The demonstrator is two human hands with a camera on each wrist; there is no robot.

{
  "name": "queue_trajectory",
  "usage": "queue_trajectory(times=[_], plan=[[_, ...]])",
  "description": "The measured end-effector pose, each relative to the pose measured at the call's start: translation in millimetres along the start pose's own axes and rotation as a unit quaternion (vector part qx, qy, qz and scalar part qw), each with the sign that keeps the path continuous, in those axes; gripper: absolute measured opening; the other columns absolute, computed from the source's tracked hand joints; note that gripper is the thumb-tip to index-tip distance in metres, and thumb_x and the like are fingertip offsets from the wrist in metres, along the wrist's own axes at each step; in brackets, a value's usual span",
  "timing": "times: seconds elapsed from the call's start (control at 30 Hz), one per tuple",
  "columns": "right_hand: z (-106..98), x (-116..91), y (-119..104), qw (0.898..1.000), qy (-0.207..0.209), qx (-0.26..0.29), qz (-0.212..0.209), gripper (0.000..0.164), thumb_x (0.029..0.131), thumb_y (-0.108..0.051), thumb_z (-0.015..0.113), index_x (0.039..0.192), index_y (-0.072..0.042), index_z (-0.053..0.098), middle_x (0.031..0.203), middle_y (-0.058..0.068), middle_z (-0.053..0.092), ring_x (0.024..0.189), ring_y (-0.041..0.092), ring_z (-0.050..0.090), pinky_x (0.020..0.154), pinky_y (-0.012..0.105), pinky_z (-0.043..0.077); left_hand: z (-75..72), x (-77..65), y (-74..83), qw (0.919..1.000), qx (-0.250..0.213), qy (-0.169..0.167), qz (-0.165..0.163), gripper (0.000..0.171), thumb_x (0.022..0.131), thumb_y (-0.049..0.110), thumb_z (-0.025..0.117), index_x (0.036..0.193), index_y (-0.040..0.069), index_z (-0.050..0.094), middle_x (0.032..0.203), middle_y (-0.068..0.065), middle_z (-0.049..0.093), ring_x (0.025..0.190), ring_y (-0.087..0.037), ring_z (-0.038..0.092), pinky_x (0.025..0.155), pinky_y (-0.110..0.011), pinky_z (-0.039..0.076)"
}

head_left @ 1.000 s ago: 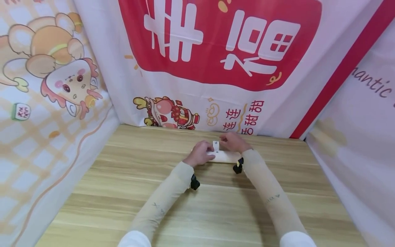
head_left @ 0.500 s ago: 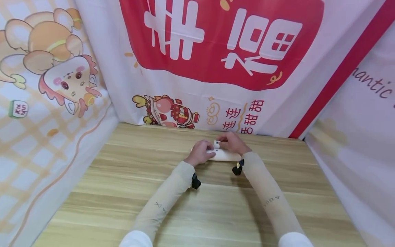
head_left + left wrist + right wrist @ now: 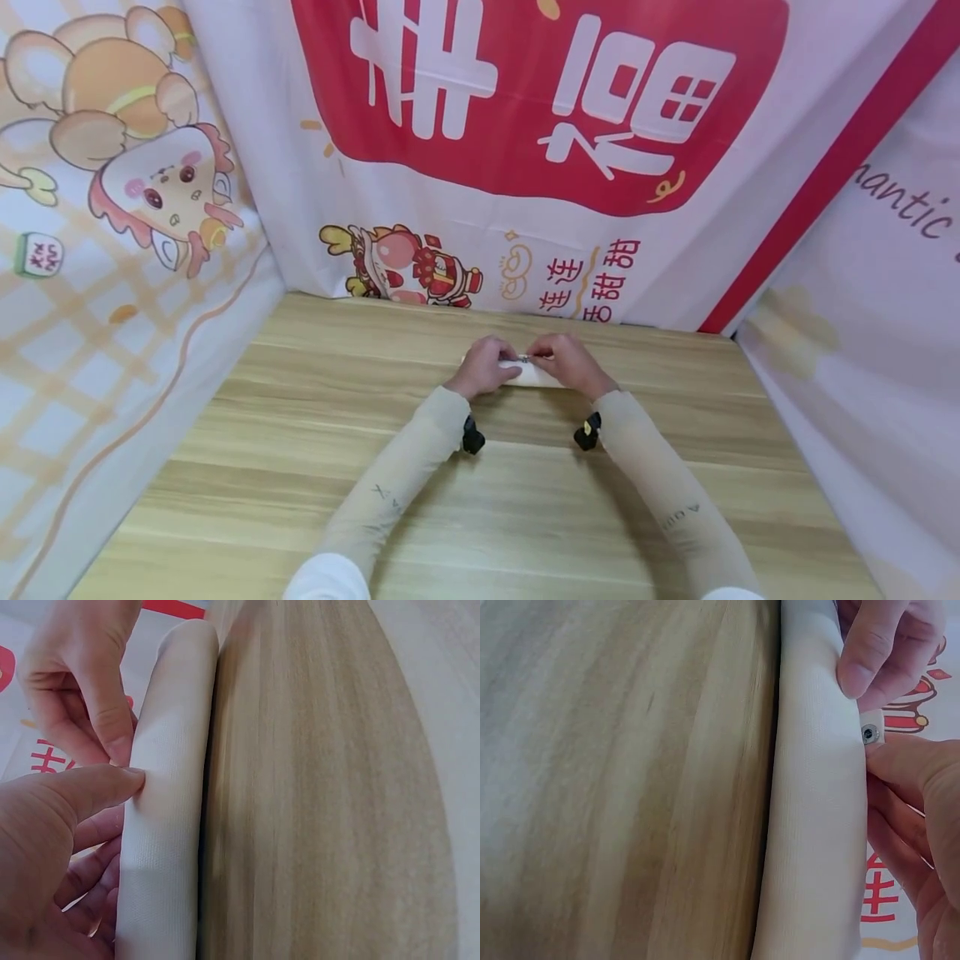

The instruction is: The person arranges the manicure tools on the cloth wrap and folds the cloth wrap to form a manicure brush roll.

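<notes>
A white rolled-up piece of cloth-like material (image 3: pixel 542 374) lies crosswise on the table, its textured surface close up in the left wrist view. My left hand (image 3: pixel 483 367) holds the roll, thumb on top and the other fingers behind it (image 3: pixel 67 832). Opposite, my right hand (image 3: pixel 567 364) pinches at a short white strap on the roll's far side. A round metal snap button (image 3: pixel 870 733) on that strap shows beside my right thumb in the right wrist view. The right fingers (image 3: pixel 900 825) curl behind the roll and hide most of the strap.
The wood-grain table (image 3: pixel 517 500) extends in front of the roll and to both sides. Behind it hangs a white and red printed cloth (image 3: pixel 420 179). More printed cloths rise at the left (image 3: pixel 150 275) and right (image 3: pixel 847 333).
The strap stood out beyond the roll's far side. My right hand has taken hold of it and drawn it toward the roll, while my left hand has stayed on the roll.
</notes>
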State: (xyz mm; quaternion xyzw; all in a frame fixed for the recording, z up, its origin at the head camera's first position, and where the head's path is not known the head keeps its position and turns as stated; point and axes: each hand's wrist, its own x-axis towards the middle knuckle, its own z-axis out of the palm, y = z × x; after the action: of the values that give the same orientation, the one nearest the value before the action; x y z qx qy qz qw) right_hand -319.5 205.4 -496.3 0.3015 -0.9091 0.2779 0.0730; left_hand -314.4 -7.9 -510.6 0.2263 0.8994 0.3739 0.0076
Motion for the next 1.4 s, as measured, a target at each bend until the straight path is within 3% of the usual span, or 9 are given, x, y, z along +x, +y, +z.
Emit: queue_trajectory(times=[0.27, 0.5, 0.63, 0.77, 0.9, 1.07, 1.4], plan=[[-1, -4, -3, 0.998, 0.003, -0.052, -0.025, 0.01, 0.094, -0.003, 0.077, 0.102, -0.005, 0.082, 0.102, 0.01, 0.082, 0.093, 0.023, 0.079, 0.084, 0.033, 0.064, -1.2, 2.4, 3.0, 1.0, 0.005, 0.001, -0.005, 0.014, 0.092, 0.02, 0.083, 0.097, 0.008, 0.077, 0.106, -0.009, 0.073, 0.101, -0.024, 0.067, 0.096, -0.04, 0.054], [-6, -12, -8, 0.992, -0.012, -0.108, -0.071, 0.011, 0.092, -0.001, 0.077, 0.102, -0.003, 0.082, 0.102, 0.011, 0.081, 0.096, 0.026, 0.078, 0.087, 0.037, 0.063, 3.0, 4.8, 5.4, 1.0, 0.008, -0.005, -0.001, 0.015, 0.09, 0.02, 0.084, 0.095, 0.009, 0.075, 0.103, -0.007, 0.072, 0.098, -0.021, 0.066, 0.092, -0.038, 0.054], [-9, -23, -17, 0.989, -0.035, -0.121, -0.081, 0.012, 0.092, -0.007, 0.08, 0.104, -0.004, 0.081, 0.107, 0.01, 0.081, 0.1, 0.025, 0.078, 0.089, 0.038, 0.063, 1.6, 1.0, 4.5, 0.9996, 0.009, -0.016, 0.02, 0.019, 0.088, 0.016, 0.086, 0.102, 0.008, 0.076, 0.108, -0.008, 0.072, 0.102, -0.023, 0.066, 0.095, -0.039, 0.054], [-10, -33, -23, 0.985, -0.044, -0.145, -0.088, 0.021, 0.093, -0.011, 0.081, 0.113, -0.005, 0.08, 0.115, 0.012, 0.08, 0.109, 0.028, 0.077, 0.094, 0.037, 0.062, -2.5, -3.3, 3.2, 0.9971, 0.021, -0.037, 0.063, 0.027, 0.088, 0.01, 0.084, 0.115, 0.01, 0.078, 0.119, -0.006, 0.072, 0.115, -0.024, 0.066, 0.106, -0.042, 0.052], [-7, -42, -27, 0.98, -0.028, -0.173, -0.098, 0.027, 0.092, -0.009, 0.081, 0.119, -0.005, 0.079, 0.12, 0.014, 0.079, 0.112, 0.03, 0.076, 0.094, 0.039, 0.062, -7.7, -8.5, 2.1, 0.9859, 0.073, -0.065, 0.136, 0.029, 0.092, 0.008, 0.08, 0.121, 0.01, 0.078, 0.124, -0.006, 0.073, 0.12, -0.024, 0.067, 0.11, -0.042, 0.052], [-2, -48, -32, 0.97, -0.004, -0.205, -0.132, 0.028, 0.091, -0.006, 0.081, 0.119, -0.003, 0.079, 0.117, 0.015, 0.079, 0.106, 0.03, 0.077, 0.089, 0.04, 0.063, -15.0, -17.0, 4.5, 0.9585, 0.165, -0.076, 0.219, 0.028, 0.096, 0.009, 0.076, 0.125, 0.01, 0.078, 0.128, -0.008, 0.075, 0.12, -0.026, 0.071, 0.107, -0.04, 0.055], [2, -54, -36, 0.946, 0.006, -0.276, -0.169, 0.023, 0.091, -0.001, 0.078, 0.113, -0.009, 0.081, 0.117, 0.009, 0.079, 0.106, 0.025, 0.073, 0.09, 0.037, 0.062, -11.8, -21.3, 12.8, 0.9388, 0.224, -0.066, 0.253, 0.022, 0.097, 0.003, 0.073, 0.116, 0.011, 0.082, 0.117, -0.007, 0.079, 0.108, -0.022, 0.076, 0.095, -0.033, 0.061]])
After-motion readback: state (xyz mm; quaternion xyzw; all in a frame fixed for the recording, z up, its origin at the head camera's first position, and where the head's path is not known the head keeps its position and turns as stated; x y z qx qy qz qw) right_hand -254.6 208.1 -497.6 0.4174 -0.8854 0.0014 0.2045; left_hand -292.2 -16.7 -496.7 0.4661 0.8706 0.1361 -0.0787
